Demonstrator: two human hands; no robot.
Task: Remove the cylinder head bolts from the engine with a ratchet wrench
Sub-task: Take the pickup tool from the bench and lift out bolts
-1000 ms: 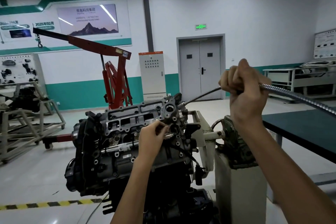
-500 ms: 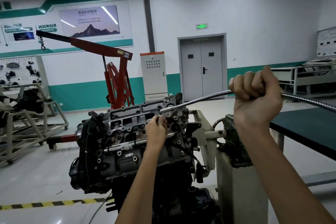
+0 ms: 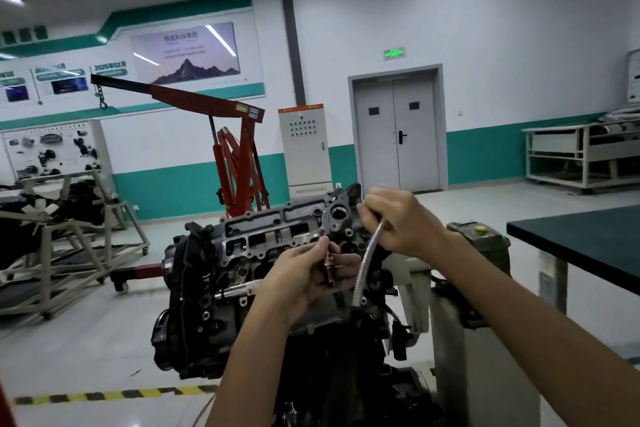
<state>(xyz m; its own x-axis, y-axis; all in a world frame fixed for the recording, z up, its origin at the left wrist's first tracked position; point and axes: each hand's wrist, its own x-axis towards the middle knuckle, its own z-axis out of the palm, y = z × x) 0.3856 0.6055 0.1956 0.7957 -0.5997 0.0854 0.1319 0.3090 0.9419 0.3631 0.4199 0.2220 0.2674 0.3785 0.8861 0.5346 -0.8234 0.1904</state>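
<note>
In front of the cylinder head (image 3: 263, 232) of the engine (image 3: 207, 288), the right hand (image 3: 401, 222) is wrapped round the upper end of the ratchet wrench (image 3: 367, 260). The wrench's long axis runs down and slightly leftward, and its lower end lies just beside the left hand (image 3: 298, 281), the nearer hand. The left hand pinches a short metal piece (image 3: 329, 265), possibly a bolt or socket. Which end of the wrench carries the drive head cannot be made out

Dark grey cast-metal engine (image 3: 242, 253) sits on a stand. Left hand (image 3: 304, 274) pinches a short silvery metal piece (image 3: 329, 265) just in front of it. Right hand (image 3: 398, 222) grips the top of a ribbed flexible silver shaft (image 3: 367, 263), which hangs downward. Red steel hoist (image 3: 239, 166) stands behind. Dark green-topped table (image 3: 588, 239) is at the right.
</note>
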